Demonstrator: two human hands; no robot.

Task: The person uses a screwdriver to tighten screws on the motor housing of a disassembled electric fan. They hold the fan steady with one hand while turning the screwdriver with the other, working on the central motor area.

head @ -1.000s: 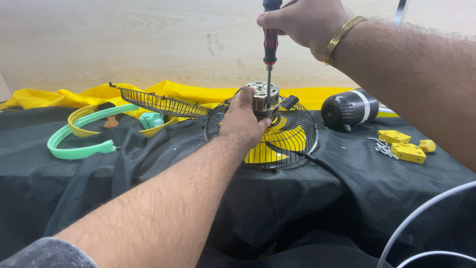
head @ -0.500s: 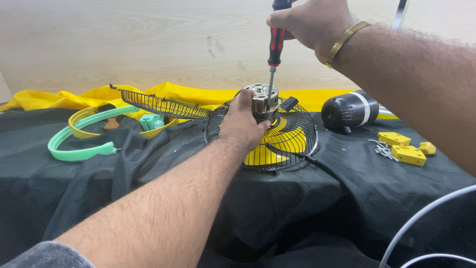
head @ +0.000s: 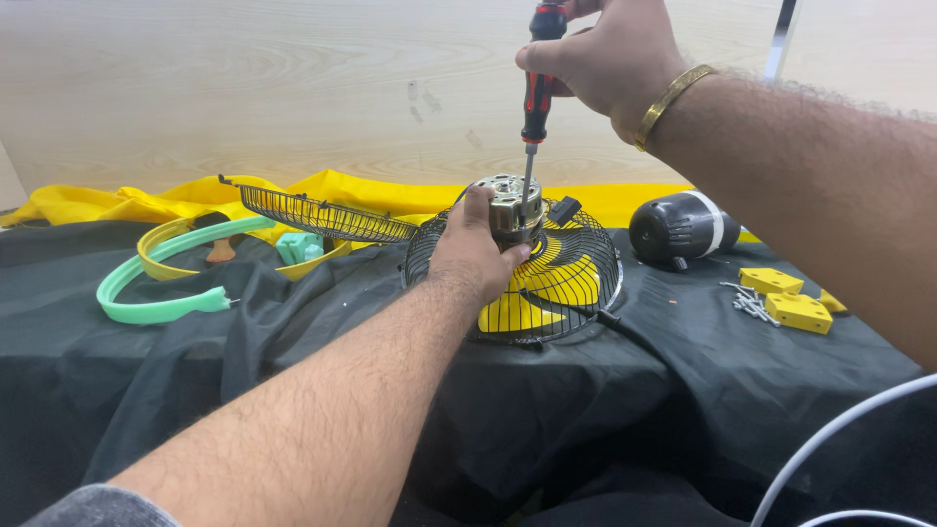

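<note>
1. A pale wood-grain wall fills the background, evenly lit.
2. A narrow dark vertical strip breaks the wall at upper right.
3. The table is draped in a creased black cloth.
4. A yellow cloth lies bunched along the far edge, against the wall.

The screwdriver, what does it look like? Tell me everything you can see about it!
The screwdriver has a red and black handle and a thin silvery metal shaft. It stands upright, tip down on top of the metal fan motor. The right hand grips the handle from above; its top end runs out of view. The left hand holds the motor, not the screwdriver.
</note>
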